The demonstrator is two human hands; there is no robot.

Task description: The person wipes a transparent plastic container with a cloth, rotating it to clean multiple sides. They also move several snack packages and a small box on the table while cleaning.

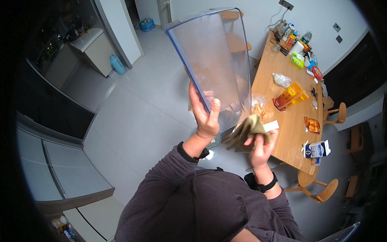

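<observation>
A clear plastic bin with a bluish rim (217,60), like a refrigerator drawer, is held up before me. My left hand (206,116) grips its lower left edge, thumb on the near side. Beside the bin's lower right corner, my right hand (262,146) pinches a bunched olive-brown cloth (252,130). A small white block or card (271,125) shows at the fingertips of that hand; whether it is held with the cloth is hard to tell. Part of a round glass item (214,142) shows below the bin, mostly hidden.
At the right stands a wooden table (290,127) with an orange-yellow package (291,96), plastic bags (281,80), a blue-and-white carton (317,149) and crowded bottles at its far end. Wooden chairs (328,190) stand around it. A blue thermos (117,64) is on the floor by the doorway.
</observation>
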